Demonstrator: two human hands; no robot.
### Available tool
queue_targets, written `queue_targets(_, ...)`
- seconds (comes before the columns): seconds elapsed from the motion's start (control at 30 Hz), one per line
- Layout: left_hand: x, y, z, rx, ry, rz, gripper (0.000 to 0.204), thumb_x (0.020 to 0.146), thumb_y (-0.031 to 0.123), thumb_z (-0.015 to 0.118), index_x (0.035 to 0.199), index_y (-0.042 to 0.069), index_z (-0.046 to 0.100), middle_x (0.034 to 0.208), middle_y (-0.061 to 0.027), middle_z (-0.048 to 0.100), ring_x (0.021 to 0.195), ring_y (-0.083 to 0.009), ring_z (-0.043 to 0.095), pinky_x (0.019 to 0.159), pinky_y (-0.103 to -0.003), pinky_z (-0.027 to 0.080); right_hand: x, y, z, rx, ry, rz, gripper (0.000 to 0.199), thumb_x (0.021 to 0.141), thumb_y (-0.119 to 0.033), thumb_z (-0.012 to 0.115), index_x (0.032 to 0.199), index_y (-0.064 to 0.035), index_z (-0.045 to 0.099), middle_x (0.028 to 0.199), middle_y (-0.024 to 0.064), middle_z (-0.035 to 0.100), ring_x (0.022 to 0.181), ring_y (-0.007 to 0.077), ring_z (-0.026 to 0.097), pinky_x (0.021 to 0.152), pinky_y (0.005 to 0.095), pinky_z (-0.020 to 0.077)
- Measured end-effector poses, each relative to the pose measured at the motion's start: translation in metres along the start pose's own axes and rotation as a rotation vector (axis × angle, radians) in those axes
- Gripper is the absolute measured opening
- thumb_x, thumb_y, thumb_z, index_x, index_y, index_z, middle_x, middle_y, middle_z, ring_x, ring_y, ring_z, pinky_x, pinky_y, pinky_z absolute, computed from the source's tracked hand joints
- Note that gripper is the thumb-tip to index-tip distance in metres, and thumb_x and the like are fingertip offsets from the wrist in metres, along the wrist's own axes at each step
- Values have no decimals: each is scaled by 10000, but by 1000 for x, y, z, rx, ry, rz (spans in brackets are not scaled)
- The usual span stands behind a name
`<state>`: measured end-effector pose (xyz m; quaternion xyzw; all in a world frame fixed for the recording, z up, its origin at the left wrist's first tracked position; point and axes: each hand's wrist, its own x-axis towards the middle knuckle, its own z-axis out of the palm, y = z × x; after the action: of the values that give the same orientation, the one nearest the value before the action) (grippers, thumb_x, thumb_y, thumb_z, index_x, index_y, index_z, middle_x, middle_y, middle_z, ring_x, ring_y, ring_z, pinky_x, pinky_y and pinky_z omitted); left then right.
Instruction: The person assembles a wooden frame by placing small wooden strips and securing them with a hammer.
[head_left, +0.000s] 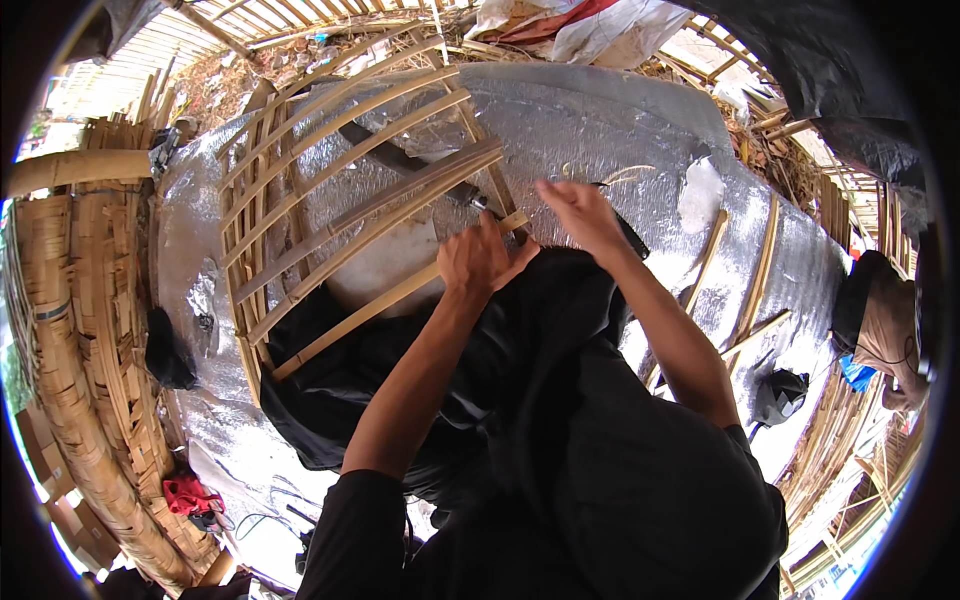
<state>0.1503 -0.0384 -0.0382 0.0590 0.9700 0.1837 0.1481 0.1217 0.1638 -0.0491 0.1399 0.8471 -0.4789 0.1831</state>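
At frame centre, the left hand [478, 262] clenches a slat of the bamboo frame [340, 200] on silver sheeting [600, 130]. The right hand [580, 212] pinches something too small to make out; the work likely goes best with the slat pinned firmly.

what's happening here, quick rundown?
A person is working on a bamboo slat frame lying on a silver foil-covered surface. The left hand grips the frame's near corner; the right hand is beside it on a thin dark strand. Black sheeting lies under the forearms.
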Motion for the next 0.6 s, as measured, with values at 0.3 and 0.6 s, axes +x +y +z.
queue_targets(0.3, 1, 8, -6, 41, -39, -18, 770, 813, 726, 656, 1012, -18, 671, 818, -221, 747, 799, -408, 758, 738, -488, 607, -38, 95, -50, -653, 308, -314, 396, 993, -339, 677, 1177, -16, 542, 1090, 238, 601, 1023, 415, 617, 863, 543, 509)
queue_targets(0.6, -1, -3, 0, -25, -33, -13, 774, 801, 756, 661, 951, -3, 683, 809, -201, 751, 790, -380, 762, 711, -476, 602, -77, -24, -37, 278, -31, 55, 462, 1102, -460, 481, 995, -28, 606, 719, 30, 575, 565, 109, 579, 516, 286, 459)
